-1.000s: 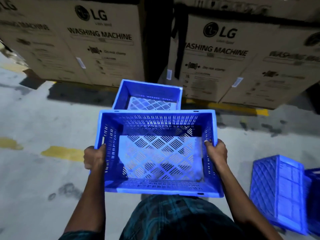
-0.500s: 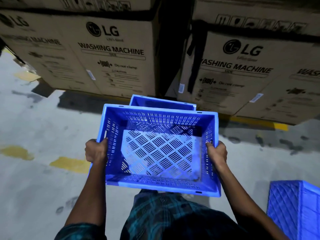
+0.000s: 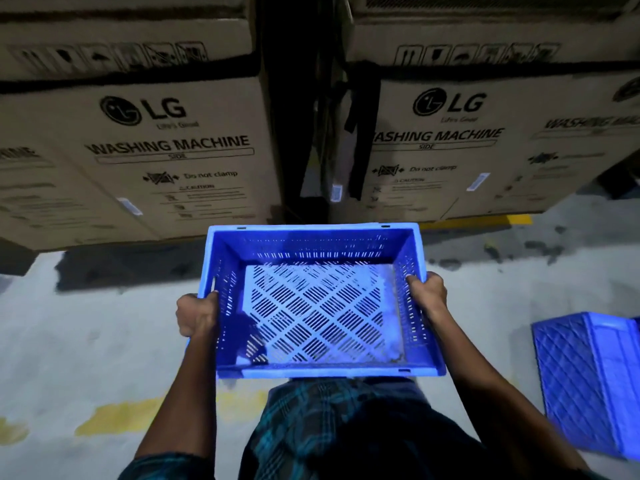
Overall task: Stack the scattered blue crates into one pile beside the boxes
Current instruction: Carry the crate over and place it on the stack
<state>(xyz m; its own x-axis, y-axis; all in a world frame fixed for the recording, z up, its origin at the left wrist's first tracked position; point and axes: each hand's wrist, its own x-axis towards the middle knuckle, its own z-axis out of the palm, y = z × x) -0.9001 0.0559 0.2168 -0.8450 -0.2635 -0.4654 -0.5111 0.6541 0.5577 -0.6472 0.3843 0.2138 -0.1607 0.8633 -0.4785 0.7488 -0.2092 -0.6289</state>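
I hold a blue perforated crate (image 3: 317,370) by its two short sides, open side up. My left hand (image 3: 196,314) grips its left wall and my right hand (image 3: 426,292) grips its right wall. The crate sits right in front of the cardboard boxes and covers the crate that stood on the floor there, which is hidden from view. Another blue crate (image 3: 588,382) lies tipped on its side on the floor at the right edge.
Large cardboard washing-machine boxes (image 3: 166,150) stand in a row straight ahead, with a dark gap (image 3: 304,133) between two of them. The grey concrete floor (image 3: 86,323) has yellow paint marks (image 3: 117,415) near my feet. Bare floor spreads to the left.
The crate in my hands has moved forward towards the boxes and over the crate on the floor, which no longer shows. The boxes look closer and the yellow marks have slid back.
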